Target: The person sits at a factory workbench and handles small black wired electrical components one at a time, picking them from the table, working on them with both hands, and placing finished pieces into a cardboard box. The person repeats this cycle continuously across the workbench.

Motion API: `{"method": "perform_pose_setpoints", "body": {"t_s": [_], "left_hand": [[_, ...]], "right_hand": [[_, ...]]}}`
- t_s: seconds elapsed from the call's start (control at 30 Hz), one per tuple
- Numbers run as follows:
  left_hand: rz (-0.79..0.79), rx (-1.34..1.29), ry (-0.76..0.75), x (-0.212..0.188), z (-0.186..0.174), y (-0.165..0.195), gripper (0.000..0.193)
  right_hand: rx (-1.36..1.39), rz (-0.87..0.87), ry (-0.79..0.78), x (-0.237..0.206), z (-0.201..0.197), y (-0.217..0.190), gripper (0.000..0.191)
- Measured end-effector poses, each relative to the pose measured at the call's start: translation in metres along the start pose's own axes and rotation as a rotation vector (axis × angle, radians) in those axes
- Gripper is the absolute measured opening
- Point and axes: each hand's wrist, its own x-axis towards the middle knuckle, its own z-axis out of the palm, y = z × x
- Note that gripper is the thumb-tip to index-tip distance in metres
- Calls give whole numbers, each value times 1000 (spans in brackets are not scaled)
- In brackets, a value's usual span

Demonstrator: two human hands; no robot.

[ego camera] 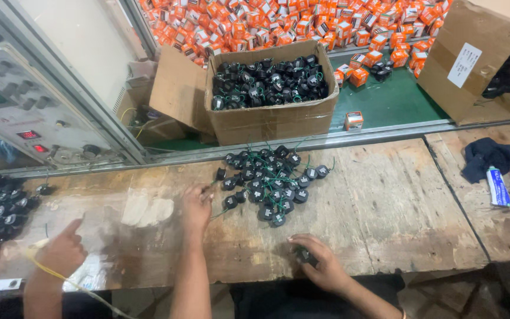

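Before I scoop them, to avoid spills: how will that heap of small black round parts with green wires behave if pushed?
The heap of small black round parts with green wires likely drags as a clump, since the wires look tangled. Loose edge pieces may roll.

Bright even light, motion-blurred lower left.
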Motion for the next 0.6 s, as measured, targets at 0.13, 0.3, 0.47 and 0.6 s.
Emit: {"method": "perform_pose_setpoints", "body": {"t_s": [0.13, 0.3, 0.47, 0.6], "left_hand": [[33, 6, 200, -33, -6, 6, 35], [273, 282, 205, -37, -11, 2, 45], [-4, -23, 32, -56, 0, -7, 21], [235, -21, 117, -93, -3, -16, 26]], "right_hand": [[32, 14, -29, 3, -2, -4, 40], [33, -13, -82, -1, 2, -10, 35], [79, -60, -108, -1, 0, -6, 31], [70, 41, -114, -1, 0, -1, 29]]}}
